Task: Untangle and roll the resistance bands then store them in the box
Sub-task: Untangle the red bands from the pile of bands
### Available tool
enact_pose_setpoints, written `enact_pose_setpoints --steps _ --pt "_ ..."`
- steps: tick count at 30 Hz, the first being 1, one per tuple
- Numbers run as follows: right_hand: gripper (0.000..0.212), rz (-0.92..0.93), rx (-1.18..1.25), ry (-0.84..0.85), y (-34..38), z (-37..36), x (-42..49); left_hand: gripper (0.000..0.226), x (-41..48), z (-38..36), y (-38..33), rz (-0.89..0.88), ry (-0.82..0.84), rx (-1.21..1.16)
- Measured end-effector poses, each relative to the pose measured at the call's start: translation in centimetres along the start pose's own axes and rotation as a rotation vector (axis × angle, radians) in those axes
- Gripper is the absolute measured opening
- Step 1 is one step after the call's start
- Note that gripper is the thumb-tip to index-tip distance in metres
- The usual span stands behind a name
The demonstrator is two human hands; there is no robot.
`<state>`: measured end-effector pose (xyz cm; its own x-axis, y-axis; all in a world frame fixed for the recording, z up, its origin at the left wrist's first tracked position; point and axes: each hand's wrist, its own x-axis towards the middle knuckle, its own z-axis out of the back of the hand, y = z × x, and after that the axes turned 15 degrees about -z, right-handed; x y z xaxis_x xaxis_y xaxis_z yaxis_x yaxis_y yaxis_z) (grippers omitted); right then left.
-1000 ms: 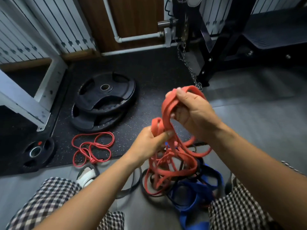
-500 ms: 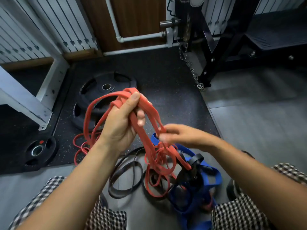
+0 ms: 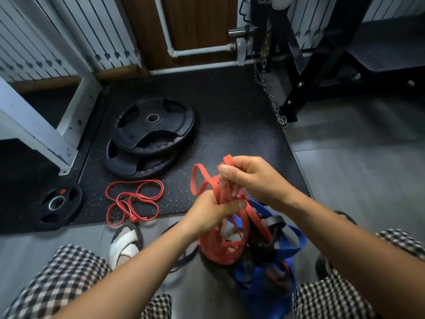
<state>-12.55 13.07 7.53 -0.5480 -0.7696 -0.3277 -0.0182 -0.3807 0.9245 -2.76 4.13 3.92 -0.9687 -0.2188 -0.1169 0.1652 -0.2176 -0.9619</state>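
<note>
Both hands hold a wide red resistance band (image 3: 208, 180) bunched in loops above the floor. My left hand (image 3: 210, 211) grips the strands from below, and my right hand (image 3: 250, 178) pinches the upper loops just above it. The rest of that red band hangs down into a tangled pile with a blue band (image 3: 292, 247) and a black band (image 3: 274, 221) between my knees. A thin red band (image 3: 134, 200) lies loose on the dark mat to the left. No box is in view.
Two stacked black weight plates (image 3: 151, 132) lie on the speckled mat beyond the thin band, and a small plate (image 3: 58, 203) sits at the left. A white frame leg (image 3: 76, 116), a hanging chain (image 3: 271, 97) and a black rack stand behind. My white sandal (image 3: 125, 245) is on the grey floor.
My left hand has come down and rightward with the red band from its raised spot at the left. My right hand has moved up and taken hold of the loops above it.
</note>
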Motion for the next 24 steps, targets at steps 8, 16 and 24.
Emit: enact_pose_setpoints --steps 8,16,24 --pt "0.027 -0.146 0.302 -0.014 -0.2 1.6 -0.8 0.032 0.8 0.0 -1.2 -0.014 -0.205 -0.095" --pt "0.036 -0.020 -0.253 -0.517 -1.7 3.4 -1.9 0.035 1.5 0.8 -0.8 0.126 -0.360 -0.157" --pt "0.031 -0.258 -0.680 -0.109 -3.3 0.5 -2.3 0.034 0.9 0.4 -1.0 0.185 -0.325 -0.365"
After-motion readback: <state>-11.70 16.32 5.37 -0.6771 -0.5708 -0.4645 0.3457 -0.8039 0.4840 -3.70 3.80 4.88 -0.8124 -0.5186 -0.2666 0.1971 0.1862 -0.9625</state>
